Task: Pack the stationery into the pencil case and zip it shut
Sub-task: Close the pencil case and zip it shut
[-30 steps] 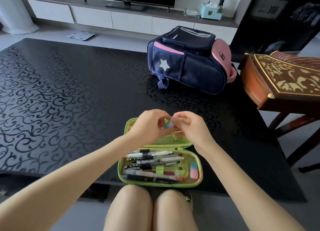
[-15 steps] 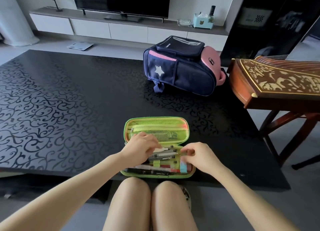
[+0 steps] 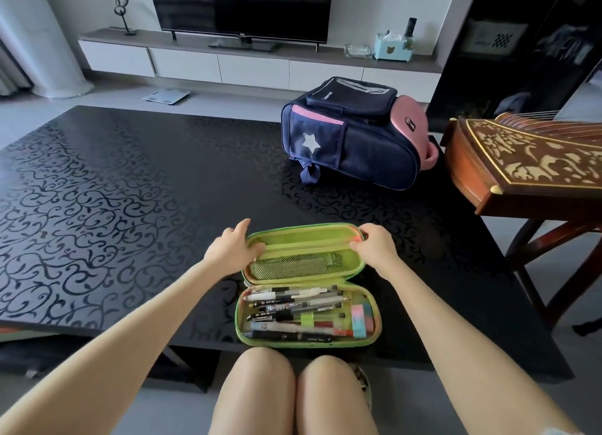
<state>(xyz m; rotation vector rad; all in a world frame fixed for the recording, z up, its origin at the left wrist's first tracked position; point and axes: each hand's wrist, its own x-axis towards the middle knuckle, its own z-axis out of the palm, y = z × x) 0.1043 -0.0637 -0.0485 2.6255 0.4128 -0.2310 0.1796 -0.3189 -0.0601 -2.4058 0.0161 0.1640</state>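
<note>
Over on the far left a small rabbit figure [image 3: 121, 15] stands on the low wall unit, with a bathroom scale [image 3: 166, 96] on the floor below it and a dark television [image 3: 241, 8] next along. Most of the room in front of me is taken up by the black table [image 3: 130, 190] with its scrolling pattern.

At the near edge of it, right above the seated person's knees, lies the green pencil case [image 3: 306, 344], spread open flat. The left hand [image 3: 233, 250] has hold of the left end of the lid [image 3: 293, 265], thumb inside the rim and fingers behind it. The lid's mesh pocket faces up. In the lower half a row of pens [image 3: 293, 307] lies lengthwise, and a pastel striped eraser [image 3: 362, 320] sits at their right end, against the case wall. The right hand [image 3: 374, 249] grips the lid's right end, fingers curled over the edge.

Further back on the table, to the right, a navy and pink backpack [image 3: 351, 135] lies on its side. Beyond the table's right edge stands a carved wooden instrument [image 3: 527, 161].
</note>
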